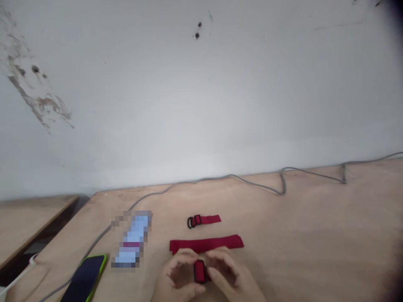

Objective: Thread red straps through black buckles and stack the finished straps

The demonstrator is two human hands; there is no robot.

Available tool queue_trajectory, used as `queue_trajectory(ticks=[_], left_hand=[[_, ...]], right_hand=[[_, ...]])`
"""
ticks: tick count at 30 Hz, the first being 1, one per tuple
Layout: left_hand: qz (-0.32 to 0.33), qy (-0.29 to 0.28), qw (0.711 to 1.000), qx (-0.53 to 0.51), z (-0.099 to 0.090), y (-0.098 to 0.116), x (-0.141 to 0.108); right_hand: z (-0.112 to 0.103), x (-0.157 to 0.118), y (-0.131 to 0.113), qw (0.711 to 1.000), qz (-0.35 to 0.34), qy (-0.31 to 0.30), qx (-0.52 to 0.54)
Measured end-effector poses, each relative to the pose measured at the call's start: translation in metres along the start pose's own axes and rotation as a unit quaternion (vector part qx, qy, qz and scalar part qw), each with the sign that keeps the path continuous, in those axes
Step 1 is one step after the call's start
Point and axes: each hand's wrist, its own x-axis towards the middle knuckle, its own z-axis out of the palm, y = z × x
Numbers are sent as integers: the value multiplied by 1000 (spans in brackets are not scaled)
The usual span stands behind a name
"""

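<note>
Between my two hands is a black slide buckle (199,272) with red webbing through it. My left hand (178,274) is closed, its fingertips on the buckle's left side. From the other side, my right hand (231,272) pinches the buckle and webbing at the right edge. Just beyond my fingers lies a folded length of red webbing (208,243), flat on the table. Farther back rests a short red strap (210,219) fitted with a black slider and a black D-ring (190,222).
A phone in a lime-green case (86,279) lies at the left on the wooden table (315,235). Near it is a pixelated bluish item (135,239). A grey cable (252,183) runs along the back by the white wall (201,105). At far left, a gap separates another wooden surface (28,214).
</note>
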Motion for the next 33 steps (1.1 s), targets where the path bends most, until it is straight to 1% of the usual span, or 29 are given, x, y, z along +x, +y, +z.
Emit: queue_trajectory(ticks=[1, 3, 5, 7, 9, 12, 13, 15, 18, 19, 21, 22, 24, 26, 27, 28, 29, 31, 33], left_hand=[[29, 0, 999, 26, -1, -3, 0], [86, -19, 990, 110, -3, -7, -1], [136, -40, 965, 219, -5, -7, -4], [175, -55, 933, 310, -6, -7, -6], [208, -67, 908, 358, -7, -6, -7], [231, -94, 890, 381, -11, -3, -6], [232, -103, 887, 387, -12, -1, -5], [229, -103, 881, 401, -16, 3, -5], [244, -78, 868, 425, -18, 9, -3], [251, -72, 863, 432, -18, 12, -2], [252, -66, 857, 445, -13, 17, 2], [244, -65, 857, 450, -10, 21, 5], [205, -71, 863, 455, -5, 28, 14], [163, -88, 871, 455, -2, 33, 27], [145, -95, 873, 455, -3, 33, 35], [142, -102, 872, 458, -5, 33, 45], [127, -98, 869, 467, -9, 31, 56], [115, -96, 867, 475, -16, 23, 78], [102, -90, 867, 480, -23, 14, 99]], right_hand=[[1, 1, 1, 1000, 22, -2, 10], [3, 1, 4, 998, 53, -22, 19], [4, 0, 6, 997, 59, -40, 22], [3, -1, 7, 997, 47, -63, 24], [3, -2, 7, 996, 30, -86, 17], [0, -3, 4, 994, -10, -104, -11], [-2, -3, 3, 994, -20, -101, -30], [-8, -2, -1, 993, -25, -89, -73], [-22, 1, -7, 991, -11, -69, -118], [-26, 2, -9, 991, -20, -58, -123], [-33, 6, -15, 989, -60, -42, -127], [-35, 10, -18, 986, -90, -45, -133], [-38, 20, -21, 973, -155, -77, -153], [-40, 37, -21, 957, -201, -101, -182], [-41, 47, -19, 953, -211, -95, -197], [-42, 57, -15, 951, -206, -86, -214], [-44, 69, -11, 948, -188, -78, -244], [-48, 90, -1, 945, -163, -62, -275], [-51, 107, 9, 943, -148, -59, -293]])
